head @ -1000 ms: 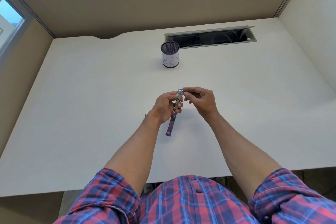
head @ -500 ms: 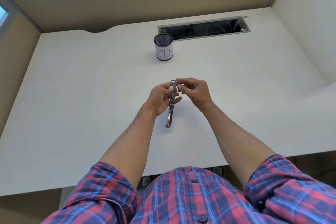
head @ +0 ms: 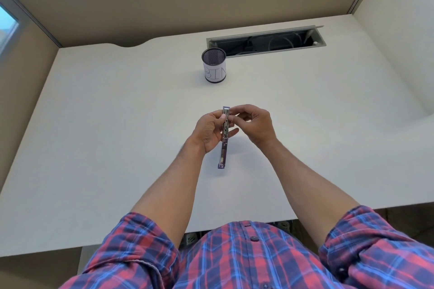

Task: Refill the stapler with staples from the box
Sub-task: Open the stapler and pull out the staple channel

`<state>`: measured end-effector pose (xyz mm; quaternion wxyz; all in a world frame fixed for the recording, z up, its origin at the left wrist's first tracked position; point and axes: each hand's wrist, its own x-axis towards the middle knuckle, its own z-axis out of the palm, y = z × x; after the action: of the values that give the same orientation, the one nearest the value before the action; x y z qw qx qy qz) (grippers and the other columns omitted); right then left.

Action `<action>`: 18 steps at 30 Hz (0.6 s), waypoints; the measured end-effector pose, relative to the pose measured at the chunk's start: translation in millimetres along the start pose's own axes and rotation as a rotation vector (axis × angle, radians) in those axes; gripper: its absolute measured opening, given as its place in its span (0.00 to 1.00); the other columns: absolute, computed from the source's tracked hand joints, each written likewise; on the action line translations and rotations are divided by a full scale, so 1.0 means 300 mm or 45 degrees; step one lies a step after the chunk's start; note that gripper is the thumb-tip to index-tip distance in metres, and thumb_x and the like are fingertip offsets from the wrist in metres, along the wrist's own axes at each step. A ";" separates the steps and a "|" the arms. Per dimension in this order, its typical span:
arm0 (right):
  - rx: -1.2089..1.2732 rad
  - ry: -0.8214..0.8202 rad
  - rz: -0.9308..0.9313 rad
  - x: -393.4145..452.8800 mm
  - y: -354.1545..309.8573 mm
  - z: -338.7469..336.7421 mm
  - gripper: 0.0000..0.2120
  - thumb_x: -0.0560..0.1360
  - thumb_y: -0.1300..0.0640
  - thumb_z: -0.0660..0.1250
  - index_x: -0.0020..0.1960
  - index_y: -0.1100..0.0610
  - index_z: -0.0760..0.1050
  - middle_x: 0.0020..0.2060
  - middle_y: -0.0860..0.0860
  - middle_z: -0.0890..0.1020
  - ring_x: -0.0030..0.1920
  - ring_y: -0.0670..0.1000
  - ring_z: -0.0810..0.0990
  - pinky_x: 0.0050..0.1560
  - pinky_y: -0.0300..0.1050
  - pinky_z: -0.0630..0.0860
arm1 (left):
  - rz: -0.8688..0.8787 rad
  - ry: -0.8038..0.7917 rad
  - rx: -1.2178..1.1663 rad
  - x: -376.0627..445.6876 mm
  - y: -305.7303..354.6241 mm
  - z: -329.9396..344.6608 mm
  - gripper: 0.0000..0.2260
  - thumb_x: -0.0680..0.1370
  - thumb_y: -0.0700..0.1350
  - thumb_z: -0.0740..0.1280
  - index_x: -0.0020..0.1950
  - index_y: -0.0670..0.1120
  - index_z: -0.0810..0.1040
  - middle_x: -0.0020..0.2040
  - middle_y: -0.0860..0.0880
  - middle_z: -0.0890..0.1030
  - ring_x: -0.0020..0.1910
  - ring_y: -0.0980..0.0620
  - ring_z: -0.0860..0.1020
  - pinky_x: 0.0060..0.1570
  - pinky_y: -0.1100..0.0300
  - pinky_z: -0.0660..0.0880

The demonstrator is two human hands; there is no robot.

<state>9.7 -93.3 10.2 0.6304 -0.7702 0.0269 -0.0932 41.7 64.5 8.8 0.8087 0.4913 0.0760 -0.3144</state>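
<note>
Left hand [head: 209, 129] grips the opened stapler [head: 224, 134] steady; right hand [head: 253, 123], at 3 o'clock, pinches its top, likely seating staples.

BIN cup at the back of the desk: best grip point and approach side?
Wrap the paper-covered wall of the BIN cup at mid-height, coming from the near side. It stands upright and alone on the desk, and the cable slot sits close behind it. Pinching the open mesh rim from above would probably work too.

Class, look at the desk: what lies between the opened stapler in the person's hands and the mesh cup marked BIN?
Nothing: the head view shows only bare white desk between the stapler and the mesh cup.
</note>
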 end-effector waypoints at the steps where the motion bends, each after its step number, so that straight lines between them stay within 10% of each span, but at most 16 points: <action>1: -0.049 0.014 -0.049 -0.002 -0.002 0.002 0.07 0.71 0.65 0.78 0.48 0.57 0.86 0.42 0.50 0.88 0.38 0.50 0.86 0.44 0.45 0.81 | 0.000 -0.009 -0.002 0.001 0.000 -0.001 0.13 0.84 0.36 0.58 0.61 0.37 0.81 0.48 0.42 0.82 0.49 0.46 0.81 0.55 0.45 0.81; 8: -0.296 0.044 -0.281 -0.004 -0.003 0.011 0.08 0.72 0.67 0.77 0.50 0.60 0.88 0.42 0.55 0.86 0.40 0.54 0.84 0.41 0.46 0.79 | -0.014 0.010 0.023 0.001 -0.006 -0.004 0.12 0.85 0.36 0.58 0.57 0.38 0.82 0.47 0.43 0.80 0.50 0.45 0.78 0.62 0.42 0.79; 18: -0.578 -0.033 -0.469 -0.011 0.000 0.017 0.04 0.75 0.66 0.75 0.48 0.60 0.86 0.41 0.54 0.81 0.35 0.52 0.79 0.37 0.46 0.78 | 0.008 0.082 -0.005 -0.006 -0.007 0.010 0.12 0.86 0.35 0.55 0.56 0.36 0.79 0.45 0.42 0.79 0.41 0.49 0.78 0.47 0.56 0.82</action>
<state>7.3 -87.9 9.0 0.4148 -0.8845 -0.1012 -0.1878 38.6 62.1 9.6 0.8078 0.4997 0.1011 -0.2957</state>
